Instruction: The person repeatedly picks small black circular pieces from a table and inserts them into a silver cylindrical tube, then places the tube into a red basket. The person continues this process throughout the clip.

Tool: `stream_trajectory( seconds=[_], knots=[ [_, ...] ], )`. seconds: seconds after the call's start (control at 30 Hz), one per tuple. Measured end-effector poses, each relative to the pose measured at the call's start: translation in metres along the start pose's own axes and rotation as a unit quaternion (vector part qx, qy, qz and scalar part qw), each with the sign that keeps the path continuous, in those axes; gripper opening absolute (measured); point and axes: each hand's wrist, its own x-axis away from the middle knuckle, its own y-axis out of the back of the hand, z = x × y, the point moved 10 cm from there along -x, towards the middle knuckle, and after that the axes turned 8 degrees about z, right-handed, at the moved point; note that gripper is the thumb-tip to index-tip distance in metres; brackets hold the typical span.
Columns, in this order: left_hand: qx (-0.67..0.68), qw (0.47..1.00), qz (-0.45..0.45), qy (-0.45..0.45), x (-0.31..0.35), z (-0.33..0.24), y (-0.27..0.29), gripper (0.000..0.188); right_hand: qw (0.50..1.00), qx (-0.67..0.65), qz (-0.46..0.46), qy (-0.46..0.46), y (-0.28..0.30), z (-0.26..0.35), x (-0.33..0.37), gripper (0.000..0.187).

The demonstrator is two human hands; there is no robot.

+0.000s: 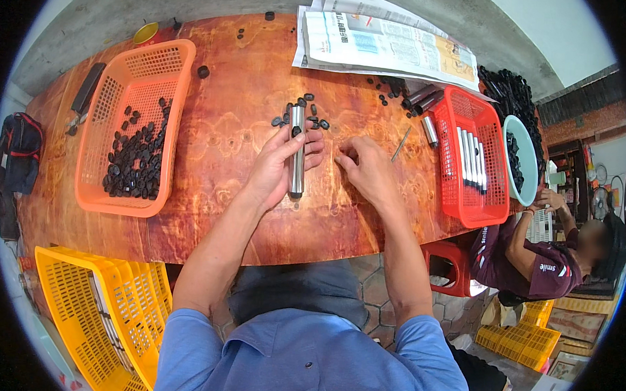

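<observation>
My left hand (281, 156) is wrapped round a shiny metal tube (296, 170) with a black end at the bottom. Its thumb lies against a small black piece on the tube. A few inches to the right, my right hand (363, 168) is closed, fingers curled in toward the thumb; whatever they hold, if anything, is hidden. Small black oval caps (315, 123) lie loose around the tube's far end. Beyond my right hand a thin metal rod (401, 143) rests on the table.
An orange basket (86, 154) with many black caps stands left. On the right are a red basket (492, 216) of metal tubes, a loose tube (429, 132) and a pale basin (530, 157). Newspapers (389, 45) cover the back. Yellow crates (65, 282) stand below left; a person (533, 264) sits right.
</observation>
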Motion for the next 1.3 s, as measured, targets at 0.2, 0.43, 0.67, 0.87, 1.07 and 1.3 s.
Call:
stream_trajectory(
  seconds=[0.2, 0.43, 0.67, 0.87, 1.07, 1.3],
  knots=[
    [0.012, 0.998, 0.050, 0.031, 0.006, 0.003, 0.000, 0.035, 0.996, -0.066, 0.051, 0.016, 0.015, 0.007, 0.011, 0.032],
    [0.044, 0.994, 0.085, 0.059, 0.004, 0.016, -0.004, 0.044, 0.998, 0.005, 0.039, 0.050, 0.011, 0.010, 0.010, 0.034],
    [0.077, 0.991, 0.082, 0.073, 0.004, 0.021, -0.003, 0.047, 1.000, -0.029, -0.003, 0.000, 0.007, 0.002, 0.012, 0.028],
    [0.071, 0.993, 0.080, 0.040, 0.003, 0.018, -0.003, 0.038, 1.000, 0.005, -0.016, -0.013, 0.007, -0.003, 0.014, 0.026],
    [0.034, 0.995, 0.085, 0.043, 0.001, 0.022, -0.006, 0.033, 0.996, -0.070, -0.060, 0.004, 0.027, 0.025, 0.021, 0.022],
    [-0.003, 0.995, 0.091, 0.051, 0.007, 0.024, -0.024, 0.037, 0.978, -0.078, -0.128, 0.143, 0.028, 0.065, 0.021, 0.025]
  ],
)
